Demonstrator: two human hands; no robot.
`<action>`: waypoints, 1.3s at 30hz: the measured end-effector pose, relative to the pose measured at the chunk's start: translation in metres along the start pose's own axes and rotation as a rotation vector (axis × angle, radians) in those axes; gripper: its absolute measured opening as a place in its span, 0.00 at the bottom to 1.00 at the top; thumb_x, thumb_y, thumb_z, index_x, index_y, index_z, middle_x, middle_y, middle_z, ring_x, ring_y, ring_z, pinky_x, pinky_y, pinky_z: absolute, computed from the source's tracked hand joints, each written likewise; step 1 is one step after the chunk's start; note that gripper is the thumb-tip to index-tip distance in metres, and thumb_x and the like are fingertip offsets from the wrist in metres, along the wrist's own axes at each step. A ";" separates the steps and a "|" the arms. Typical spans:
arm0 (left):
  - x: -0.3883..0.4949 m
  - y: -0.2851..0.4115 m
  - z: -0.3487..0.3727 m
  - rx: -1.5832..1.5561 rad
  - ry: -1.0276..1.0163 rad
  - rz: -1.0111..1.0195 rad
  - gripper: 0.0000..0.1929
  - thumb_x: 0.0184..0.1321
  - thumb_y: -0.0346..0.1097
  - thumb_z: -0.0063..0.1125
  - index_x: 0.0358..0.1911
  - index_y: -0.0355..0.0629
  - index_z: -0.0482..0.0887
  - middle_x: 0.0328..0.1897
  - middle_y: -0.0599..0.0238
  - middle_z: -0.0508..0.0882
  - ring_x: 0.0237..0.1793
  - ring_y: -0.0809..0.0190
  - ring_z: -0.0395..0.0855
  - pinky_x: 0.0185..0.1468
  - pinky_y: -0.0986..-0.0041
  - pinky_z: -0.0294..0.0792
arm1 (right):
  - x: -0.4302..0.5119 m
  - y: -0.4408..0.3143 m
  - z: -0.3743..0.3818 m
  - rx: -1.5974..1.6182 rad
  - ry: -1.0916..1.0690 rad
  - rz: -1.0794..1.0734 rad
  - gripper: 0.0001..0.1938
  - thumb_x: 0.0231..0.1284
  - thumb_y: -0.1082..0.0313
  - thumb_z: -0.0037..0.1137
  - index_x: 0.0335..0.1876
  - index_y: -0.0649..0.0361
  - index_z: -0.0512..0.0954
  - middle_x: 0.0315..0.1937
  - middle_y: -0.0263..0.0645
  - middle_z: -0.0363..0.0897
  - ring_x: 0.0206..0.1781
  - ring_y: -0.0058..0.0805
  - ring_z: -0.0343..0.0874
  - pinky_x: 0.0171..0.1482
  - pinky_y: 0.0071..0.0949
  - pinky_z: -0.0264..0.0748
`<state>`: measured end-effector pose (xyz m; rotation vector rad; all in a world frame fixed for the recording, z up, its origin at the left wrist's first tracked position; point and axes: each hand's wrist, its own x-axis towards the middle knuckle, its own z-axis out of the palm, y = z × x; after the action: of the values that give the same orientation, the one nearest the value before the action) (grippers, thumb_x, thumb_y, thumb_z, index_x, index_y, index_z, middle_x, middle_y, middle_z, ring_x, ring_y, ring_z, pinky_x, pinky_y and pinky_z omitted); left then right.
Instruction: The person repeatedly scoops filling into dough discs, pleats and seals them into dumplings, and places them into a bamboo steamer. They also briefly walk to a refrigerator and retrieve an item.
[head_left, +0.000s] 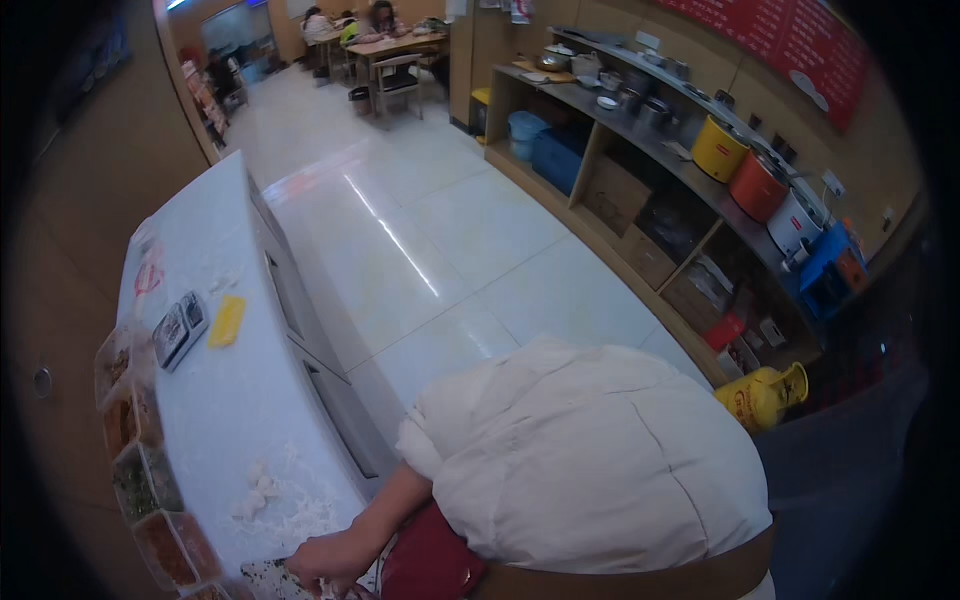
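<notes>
At the bottom edge, my right hand reaches down over the white worktable with its fingers curled. Something whitish, like a bit of dough, shows under the fingertips; whether they grip it is unclear. Beside the hand lies a flat surface flecked with green bits, cut off by the frame. Small pieces of dough rest in scattered flour just beyond. Along the table's far side stand clear plastic containers of chopped fillings, one green, another orange-brown. My left hand is out of view.
Farther along the table are a digital scale and a yellow plastic piece. Across the tiled floor runs a shelved counter with yellow, orange and white pots. A yellow gas cylinder stands beside it. People sit at dining tables.
</notes>
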<state>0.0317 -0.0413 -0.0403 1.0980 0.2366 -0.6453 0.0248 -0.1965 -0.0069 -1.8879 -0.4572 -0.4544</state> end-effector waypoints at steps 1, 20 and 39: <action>0.001 -0.004 0.014 0.027 -0.028 0.012 0.15 0.64 0.40 0.48 0.50 0.42 0.74 0.43 0.64 0.77 0.45 0.63 0.74 0.51 0.70 0.67 | -0.003 0.006 -0.001 0.022 -0.096 0.060 0.11 0.40 0.61 0.67 0.27 0.58 0.80 0.27 0.41 0.79 0.34 0.39 0.79 0.35 0.38 0.72; 0.001 -0.005 0.090 0.090 -0.116 0.064 0.20 0.66 0.38 0.47 0.58 0.38 0.68 0.54 0.55 0.73 0.54 0.57 0.72 0.56 0.65 0.67 | 0.015 0.043 -0.009 -0.022 -0.091 0.141 0.09 0.32 0.64 0.72 0.23 0.54 0.84 0.21 0.33 0.82 0.24 0.30 0.80 0.28 0.31 0.73; -0.034 0.047 0.051 -0.120 0.174 0.453 0.23 0.66 0.29 0.41 0.65 0.37 0.63 0.61 0.50 0.69 0.60 0.55 0.70 0.56 0.67 0.70 | 0.063 0.002 -0.024 0.246 -0.207 0.130 0.08 0.41 0.73 0.66 0.30 0.63 0.81 0.31 0.42 0.77 0.33 0.41 0.77 0.36 0.35 0.73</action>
<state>0.0261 -0.0594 0.0344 1.0466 0.1645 -0.1300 0.0772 -0.2133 0.0318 -1.7188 -0.4990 -0.1100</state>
